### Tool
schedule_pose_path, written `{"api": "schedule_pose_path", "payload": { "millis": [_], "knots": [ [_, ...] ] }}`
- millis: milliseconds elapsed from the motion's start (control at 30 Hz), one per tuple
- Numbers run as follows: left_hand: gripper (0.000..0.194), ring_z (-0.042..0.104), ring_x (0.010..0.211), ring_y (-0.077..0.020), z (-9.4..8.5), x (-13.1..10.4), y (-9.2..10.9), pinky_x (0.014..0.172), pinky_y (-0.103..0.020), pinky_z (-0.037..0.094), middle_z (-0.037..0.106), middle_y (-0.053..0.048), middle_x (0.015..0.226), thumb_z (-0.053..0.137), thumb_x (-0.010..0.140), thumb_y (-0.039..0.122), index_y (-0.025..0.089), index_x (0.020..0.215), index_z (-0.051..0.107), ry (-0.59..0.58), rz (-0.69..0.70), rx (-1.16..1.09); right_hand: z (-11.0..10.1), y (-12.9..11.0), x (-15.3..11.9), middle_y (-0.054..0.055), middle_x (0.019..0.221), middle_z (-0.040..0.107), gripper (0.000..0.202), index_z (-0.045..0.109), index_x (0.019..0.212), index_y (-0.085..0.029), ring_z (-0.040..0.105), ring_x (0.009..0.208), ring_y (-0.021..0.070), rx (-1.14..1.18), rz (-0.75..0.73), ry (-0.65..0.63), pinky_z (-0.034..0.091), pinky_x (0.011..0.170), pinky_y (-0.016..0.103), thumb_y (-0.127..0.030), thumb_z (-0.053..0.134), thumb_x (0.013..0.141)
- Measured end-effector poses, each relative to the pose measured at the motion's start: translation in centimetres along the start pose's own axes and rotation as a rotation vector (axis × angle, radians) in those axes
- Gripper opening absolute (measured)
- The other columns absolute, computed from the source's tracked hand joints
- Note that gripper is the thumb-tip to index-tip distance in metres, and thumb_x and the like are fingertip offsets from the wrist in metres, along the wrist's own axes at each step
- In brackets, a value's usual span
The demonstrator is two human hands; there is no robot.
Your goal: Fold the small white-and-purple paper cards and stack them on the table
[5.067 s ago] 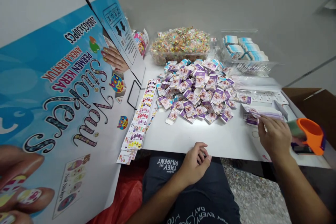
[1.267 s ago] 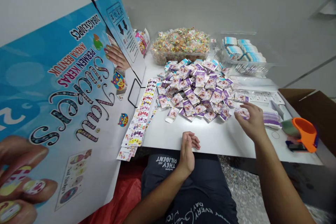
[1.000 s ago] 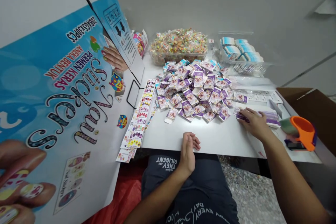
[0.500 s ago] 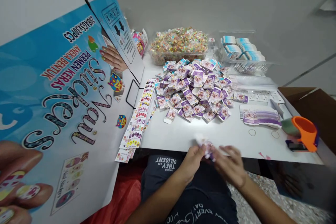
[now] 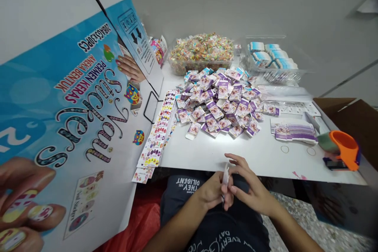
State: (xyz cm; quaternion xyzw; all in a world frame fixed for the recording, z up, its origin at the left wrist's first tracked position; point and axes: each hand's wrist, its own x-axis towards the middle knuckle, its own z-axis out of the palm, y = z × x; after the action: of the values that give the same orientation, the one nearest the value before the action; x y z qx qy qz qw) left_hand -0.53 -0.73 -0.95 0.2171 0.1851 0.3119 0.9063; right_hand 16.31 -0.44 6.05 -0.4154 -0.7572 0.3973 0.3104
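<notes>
white and thin, a small carton (image 5: 226, 176) is pinched edge-on in the left hand (image 5: 210, 192), long axis pointing away from the body, by the counter (image 5: 191, 153) edge; the right hand (image 5: 254, 191) is loosely open just to its right, contact unclear.

Open stretch of white counter (image 5: 206, 155) between pile of small boxes (image 5: 221, 102) and near edge; big printed carton (image 5: 73, 126) walls off left, orange tape dispenser (image 5: 345, 147) blocks right end, full tubs behind pile.
</notes>
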Motion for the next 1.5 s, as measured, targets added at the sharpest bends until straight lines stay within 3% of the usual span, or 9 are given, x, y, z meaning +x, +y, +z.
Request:
{"api": "schedule_pose_path", "payload": {
  "millis": [133, 233, 333, 433, 767, 1000, 1233, 1400, 1500],
  "knots": [
    [0.072, 0.046, 0.024, -0.0138, -0.3, -0.6, -0.6, 0.035, -0.026, 0.034, 0.053, -0.001, 0.035, 0.077, 0.047, 0.086, 0.019, 0.053, 0.051, -0.16, -0.149, 0.061, -0.8, -0.5, 0.8, 0.01, 0.127, 0.066, 0.016, 0.07, 0.095, -0.022, 0.063, 0.119, 0.0231, 0.296, 0.07, -0.255, 0.051, 0.103, 0.042, -0.034, 0.059, 0.098],
    [0.075, 0.049, 0.029, -0.0147, 0.7, -0.6, -0.3, 0.041, -0.028, 0.038, 0.055, -0.003, 0.039, 0.065, 0.055, 0.093, 0.019, 0.052, 0.052, -0.141, -0.114, 0.097, -0.9, -0.9, 0.9, 0.01, 0.124, 0.066, 0.021, 0.071, 0.093, -0.021, 0.065, 0.113, 0.0231, 0.35, 0.089, -0.26, 0.052, 0.101, 0.043, -0.036, 0.058, 0.099],
    [0.067, 0.062, 0.052, -0.0178, 2.1, -0.6, 0.7, 0.059, -0.031, 0.048, 0.068, -0.006, 0.061, 0.067, 0.069, 0.084, 0.016, 0.071, 0.066, 0.017, 0.024, 0.133, -1.6, -1.2, 0.8, 0.01, 0.129, 0.062, 0.024, 0.069, 0.094, -0.021, 0.068, 0.095, 0.0194, 0.312, 0.143, -0.236, 0.059, 0.087, 0.038, -0.038, 0.053, 0.101],
    [0.053, 0.067, 0.078, -0.0203, 2.8, -0.4, 1.1, 0.078, -0.033, 0.05, 0.072, -0.006, 0.082, 0.072, 0.08, 0.066, 0.016, 0.097, 0.071, 0.19, 0.097, 0.103, -2.4, -1.6, 0.9, 0.009, 0.124, 0.061, 0.021, 0.065, 0.095, -0.023, 0.066, 0.101, 0.0202, 0.149, 0.121, -0.234, 0.057, 0.089, 0.036, -0.033, 0.048, 0.103],
    [0.043, 0.064, 0.103, -0.0267, 2.5, 0.5, -1.0, 0.097, -0.038, 0.046, 0.075, -0.009, 0.097, 0.076, 0.076, 0.051, 0.013, 0.096, 0.074, 0.706, 0.253, -0.02, 0.7, -0.1, 0.3, 0.01, 0.103, 0.063, 0.01, 0.061, 0.104, -0.021, 0.06, 0.093, 0.0244, -0.386, 0.047, -0.076, 0.054, 0.082, 0.041, -0.024, 0.052, 0.1],
    [0.021, 0.058, 0.064, -0.0163, 3.6, 0.4, 1.6, 0.065, -0.029, 0.047, 0.062, 0.0, 0.067, 0.067, 0.062, 0.034, 0.016, 0.073, 0.063, 0.721, 0.248, -0.249, 2.7, 0.3, 0.3, 0.012, 0.122, 0.063, 0.035, 0.051, 0.13, -0.025, 0.06, 0.112, 0.0261, -0.196, -0.112, 0.161, 0.054, 0.095, 0.043, -0.017, 0.058, 0.096],
    [0.023, 0.048, 0.05, -0.0125, 3.0, 0.3, 1.3, 0.054, -0.026, 0.04, 0.054, 0.001, 0.054, 0.065, 0.062, 0.038, 0.016, 0.063, 0.057, 0.703, 0.096, -0.198, 4.0, 0.8, 0.1, 0.011, 0.128, 0.064, 0.011, 0.064, 0.102, -0.024, 0.059, 0.118, 0.0242, -0.057, -0.027, 0.195, 0.054, 0.096, 0.041, -0.016, 0.058, 0.096],
    [0.046, 0.056, 0.06, -0.0146, 3.8, 0.4, 2.7, 0.062, -0.027, 0.046, 0.058, 0.001, 0.064, 0.069, 0.072, 0.061, 0.017, 0.072, 0.058, 0.563, 0.166, -0.158, 4.0, 1.4, 0.2, 0.009, 0.115, 0.072, 0.049, 0.056, 0.138, -0.026, 0.067, 0.105, 0.0216, -0.135, -0.188, 0.325, 0.053, 0.096, 0.044, -0.006, 0.058, 0.094],
    [0.058, 0.055, 0.056, -0.0143, 3.8, 0.4, 3.0, 0.056, -0.026, 0.045, 0.056, 0.003, 0.063, 0.061, 0.076, 0.076, 0.018, 0.076, 0.057, 0.498, 0.126, -0.103, 3.9, 1.3, 0.5, 0.007, 0.111, 0.076, 0.035, 0.07, 0.121, -0.028, 0.071, 0.1, 0.0226, -0.117, -0.227, 0.347, 0.053, 0.099, 0.048, -0.009, 0.062, 0.092]
  ]
}}
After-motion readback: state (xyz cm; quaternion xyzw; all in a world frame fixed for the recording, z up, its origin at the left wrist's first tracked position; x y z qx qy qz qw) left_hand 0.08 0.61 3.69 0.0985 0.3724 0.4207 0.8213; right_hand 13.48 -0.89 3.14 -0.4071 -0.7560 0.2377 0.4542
